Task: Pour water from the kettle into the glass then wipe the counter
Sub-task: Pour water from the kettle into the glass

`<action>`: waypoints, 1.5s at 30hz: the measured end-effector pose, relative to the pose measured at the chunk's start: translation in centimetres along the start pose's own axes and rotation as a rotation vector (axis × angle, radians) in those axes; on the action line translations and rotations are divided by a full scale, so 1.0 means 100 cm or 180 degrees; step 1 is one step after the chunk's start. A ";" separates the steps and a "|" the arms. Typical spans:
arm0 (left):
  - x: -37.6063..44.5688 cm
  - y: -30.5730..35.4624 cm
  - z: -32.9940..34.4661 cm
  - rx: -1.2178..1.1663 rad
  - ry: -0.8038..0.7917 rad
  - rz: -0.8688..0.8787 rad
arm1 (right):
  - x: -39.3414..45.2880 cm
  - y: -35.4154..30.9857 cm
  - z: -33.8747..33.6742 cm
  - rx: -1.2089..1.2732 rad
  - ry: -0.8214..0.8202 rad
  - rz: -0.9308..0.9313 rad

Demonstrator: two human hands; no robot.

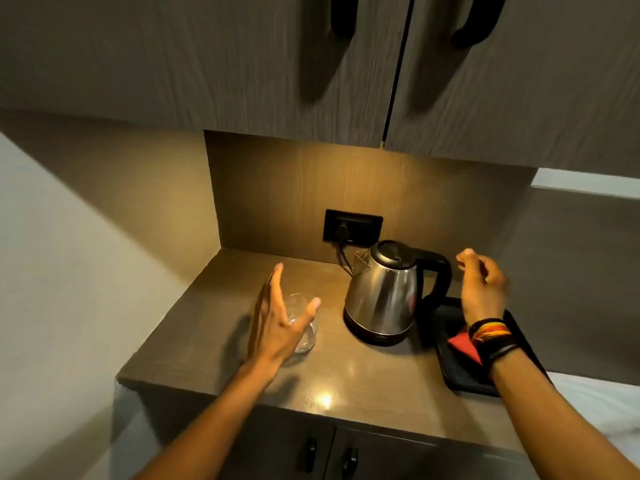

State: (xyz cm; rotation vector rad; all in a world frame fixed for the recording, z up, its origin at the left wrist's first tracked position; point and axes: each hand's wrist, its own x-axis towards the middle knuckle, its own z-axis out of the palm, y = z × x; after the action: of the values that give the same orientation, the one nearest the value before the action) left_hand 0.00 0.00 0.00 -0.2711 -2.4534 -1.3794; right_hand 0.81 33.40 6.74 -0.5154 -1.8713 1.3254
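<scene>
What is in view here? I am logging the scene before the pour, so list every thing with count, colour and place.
Kettle: one, steel with black lid, handle and base, upright mid-counter.
Glass: one, clear, upright on the counter left of the kettle, partly behind the left hand.
Tray: one, black, right end of the counter.
Red item: one, flat on the tray; what it is cannot be told.
Socket plate: one, black, on the back panel, a black cord plugged in.
Counter: one, brown wood-grain.
Upper cabinet doors: two, grey-brown, black handles.
Lower cabinet doors: two, dark, below the counter.
Wristbands: several, black and orange, right wrist.
Left hand: open, beside the glass.
Right hand: empty, fingers curled, near the kettle handle.
</scene>
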 end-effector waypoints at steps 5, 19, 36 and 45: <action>-0.013 -0.027 0.024 -0.0253 -0.0399 -0.0811 | 0.027 0.013 0.019 -0.0050 -0.0812 0.0815; -0.002 -0.029 0.032 -0.0033 0.0093 -0.0965 | 0.041 -0.043 0.085 0.0016 -0.0775 -0.0260; -0.002 -0.030 0.026 0.0195 -0.0039 -0.0766 | -0.005 -0.115 0.110 -0.2344 -0.1504 -0.2078; -0.019 -0.045 0.039 0.0094 0.0256 -0.0598 | -0.007 -0.138 0.121 -0.2905 -0.1465 -0.2815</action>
State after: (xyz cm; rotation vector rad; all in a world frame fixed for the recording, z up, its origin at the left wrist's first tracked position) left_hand -0.36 1.02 -6.16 0.0225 -2.4821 -1.3967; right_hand -6.70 20.35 17.23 0.2446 -2.5791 -0.0510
